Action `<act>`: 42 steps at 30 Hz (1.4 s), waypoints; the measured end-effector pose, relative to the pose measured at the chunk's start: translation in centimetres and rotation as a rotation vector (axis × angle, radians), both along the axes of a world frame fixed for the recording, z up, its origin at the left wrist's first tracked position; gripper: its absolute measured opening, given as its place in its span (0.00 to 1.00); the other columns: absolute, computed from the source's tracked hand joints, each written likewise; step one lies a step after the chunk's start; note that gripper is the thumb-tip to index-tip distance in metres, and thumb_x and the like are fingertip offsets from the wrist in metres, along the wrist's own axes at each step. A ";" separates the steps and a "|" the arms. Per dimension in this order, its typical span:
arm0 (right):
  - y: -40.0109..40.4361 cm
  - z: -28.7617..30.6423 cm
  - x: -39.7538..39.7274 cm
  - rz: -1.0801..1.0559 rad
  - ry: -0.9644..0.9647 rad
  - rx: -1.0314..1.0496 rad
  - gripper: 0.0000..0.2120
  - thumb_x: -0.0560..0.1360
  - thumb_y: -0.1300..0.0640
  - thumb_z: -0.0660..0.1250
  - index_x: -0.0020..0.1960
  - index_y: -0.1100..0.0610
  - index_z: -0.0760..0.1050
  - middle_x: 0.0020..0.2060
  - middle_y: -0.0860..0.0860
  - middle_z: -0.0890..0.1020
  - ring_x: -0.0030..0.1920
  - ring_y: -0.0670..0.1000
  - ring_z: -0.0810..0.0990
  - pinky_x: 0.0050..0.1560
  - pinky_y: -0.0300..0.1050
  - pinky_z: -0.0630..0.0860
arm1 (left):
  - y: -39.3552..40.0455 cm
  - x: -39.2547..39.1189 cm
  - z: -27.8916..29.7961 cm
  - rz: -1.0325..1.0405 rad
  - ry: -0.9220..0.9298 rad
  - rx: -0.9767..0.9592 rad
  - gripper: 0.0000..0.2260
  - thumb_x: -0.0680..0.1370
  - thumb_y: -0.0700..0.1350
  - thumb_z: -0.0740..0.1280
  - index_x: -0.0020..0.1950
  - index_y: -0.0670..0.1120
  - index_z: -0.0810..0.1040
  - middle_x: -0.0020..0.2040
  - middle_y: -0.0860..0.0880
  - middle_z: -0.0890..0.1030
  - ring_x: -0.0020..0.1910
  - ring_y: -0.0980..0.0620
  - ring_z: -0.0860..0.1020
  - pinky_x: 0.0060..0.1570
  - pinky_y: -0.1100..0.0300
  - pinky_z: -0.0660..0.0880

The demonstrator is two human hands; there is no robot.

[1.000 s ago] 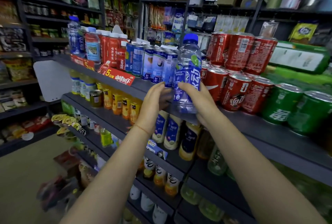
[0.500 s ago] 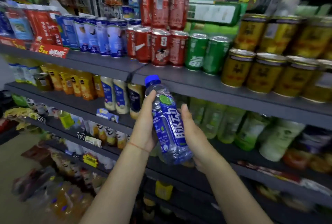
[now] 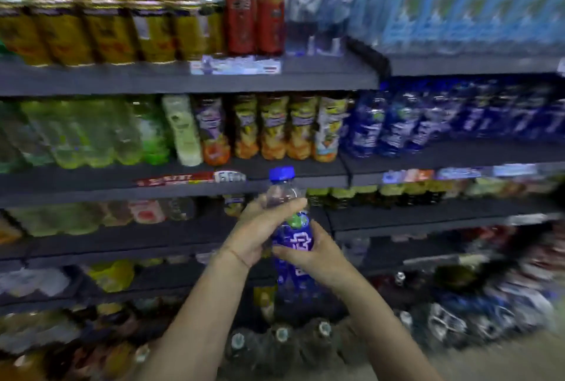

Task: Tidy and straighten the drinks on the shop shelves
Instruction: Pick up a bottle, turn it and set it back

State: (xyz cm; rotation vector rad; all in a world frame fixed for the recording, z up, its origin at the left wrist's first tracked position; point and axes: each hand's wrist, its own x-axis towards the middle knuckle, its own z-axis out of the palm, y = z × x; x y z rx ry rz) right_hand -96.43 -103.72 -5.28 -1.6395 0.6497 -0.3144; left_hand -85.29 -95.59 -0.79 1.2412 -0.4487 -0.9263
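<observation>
Head view: both hands grip a clear plastic bottle with blue cap and blue label, upright before the grey shelves. Left hand fingers wrap its shoulder; right hand fingers clasp the label. Recommend carrying it upright to the matching blue bottles, label outward.

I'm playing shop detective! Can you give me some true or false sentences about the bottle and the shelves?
1. Both hands hold the blue-capped bottle. True: the left hand grips its upper part and the right hand its label.
2. The bottle's cap is red. False: it is blue.
3. The bottle stands on a shelf. False: it is held up in front of the shelves.
4. Matching blue bottles stand on a shelf up to the right. True.
5. The yellow cans sit on the lowest shelf. False: they are on the top one.
</observation>
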 end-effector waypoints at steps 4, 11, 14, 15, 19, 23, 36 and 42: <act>-7.3 0.8 -5.5 -0.130 -0.031 -0.244 0.29 0.61 0.55 0.82 0.58 0.49 0.74 0.51 0.50 0.85 0.53 0.51 0.84 0.55 0.50 0.79 | -7.8 -5.0 1.0 -0.101 -0.266 -0.088 0.24 0.62 0.38 0.81 0.56 0.45 0.79 0.47 0.48 0.86 0.45 0.50 0.84 0.43 0.60 0.78; -19.0 3.6 -9.0 -0.363 -0.103 -0.621 0.31 0.60 0.45 0.80 0.60 0.46 0.73 0.52 0.45 0.80 0.53 0.45 0.80 0.48 0.44 0.78 | -19.8 -8.2 3.3 -0.246 -0.422 -0.334 0.31 0.64 0.64 0.76 0.63 0.54 0.77 0.61 0.54 0.82 0.62 0.55 0.79 0.60 0.58 0.75; -24.3 4.7 -10.2 -0.450 -0.137 -0.688 0.33 0.61 0.50 0.83 0.60 0.38 0.70 0.54 0.44 0.79 0.57 0.44 0.78 0.52 0.36 0.75 | -26.1 -8.7 5.0 -0.298 -0.241 -0.319 0.28 0.74 0.70 0.52 0.65 0.56 0.76 0.66 0.51 0.78 0.66 0.55 0.75 0.67 0.56 0.71; -26.0 5.1 -10.7 -0.467 -0.131 -0.699 0.34 0.61 0.51 0.83 0.60 0.36 0.69 0.55 0.44 0.78 0.57 0.42 0.77 0.53 0.33 0.74 | -28.5 -8.7 5.2 -0.256 -0.236 -0.268 0.25 0.78 0.66 0.51 0.63 0.56 0.77 0.65 0.51 0.79 0.65 0.55 0.76 0.67 0.56 0.71; -33.1 5.9 -12.3 -0.520 -0.098 -0.691 0.30 0.62 0.49 0.82 0.60 0.42 0.72 0.55 0.47 0.79 0.55 0.44 0.79 0.53 0.37 0.76 | -37.6 -8.2 3.6 -0.048 -0.318 -0.044 0.14 0.81 0.53 0.61 0.55 0.50 0.83 0.52 0.49 0.85 0.55 0.46 0.81 0.52 0.53 0.76; -39.2 5.5 -12.4 -0.532 -0.040 -0.614 0.35 0.59 0.39 0.77 0.63 0.48 0.73 0.56 0.48 0.80 0.56 0.50 0.80 0.53 0.53 0.79 | -42.4 -8.8 1.8 0.048 -0.570 0.132 0.05 0.76 0.44 0.65 0.49 0.47 0.79 0.50 0.50 0.83 0.51 0.48 0.80 0.56 0.53 0.75; -50.8 3.8 -10.3 -0.071 0.038 -0.470 0.46 0.69 0.44 0.77 0.77 0.58 0.58 0.71 0.56 0.68 0.68 0.53 0.69 0.59 0.37 0.68 | -47.4 -13.7 1.4 0.623 -1.083 0.633 0.16 0.76 0.50 0.70 0.50 0.48 0.63 0.38 0.50 0.74 0.37 0.43 0.79 0.29 0.56 0.68; -52.0 3.4 -11.3 -0.008 0.012 -0.473 0.36 0.77 0.60 0.70 0.77 0.55 0.54 0.72 0.60 0.60 0.64 0.56 0.74 0.58 0.37 0.71 | -48.7 -14.9 1.5 0.697 -1.014 0.781 0.18 0.77 0.50 0.69 0.56 0.44 0.65 0.45 0.44 0.80 0.40 0.40 0.80 0.31 0.56 0.66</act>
